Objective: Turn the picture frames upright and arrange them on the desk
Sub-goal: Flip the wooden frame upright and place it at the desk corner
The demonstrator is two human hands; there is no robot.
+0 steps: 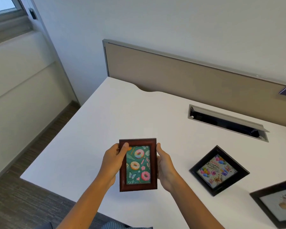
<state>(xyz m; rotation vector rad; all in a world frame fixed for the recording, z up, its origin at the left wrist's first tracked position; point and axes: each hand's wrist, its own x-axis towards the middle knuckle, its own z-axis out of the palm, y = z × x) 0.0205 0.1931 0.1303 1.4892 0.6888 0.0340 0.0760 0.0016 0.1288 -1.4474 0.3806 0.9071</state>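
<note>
At far right, third frame [278, 203] is cut off, its picture unclear.

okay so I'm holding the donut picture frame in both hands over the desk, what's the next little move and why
Probably lower the donut frame onto the bare white desk ahead and stand it up. Your left hand and right hand grip its sides, picture facing you, off the surface. The birthday frame and the frame at the right edge lie flat, so keep left of them.

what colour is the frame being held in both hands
Dark reddish-brown wooden picture frame, around a green doughnut print; it shows best in the head view.
</note>
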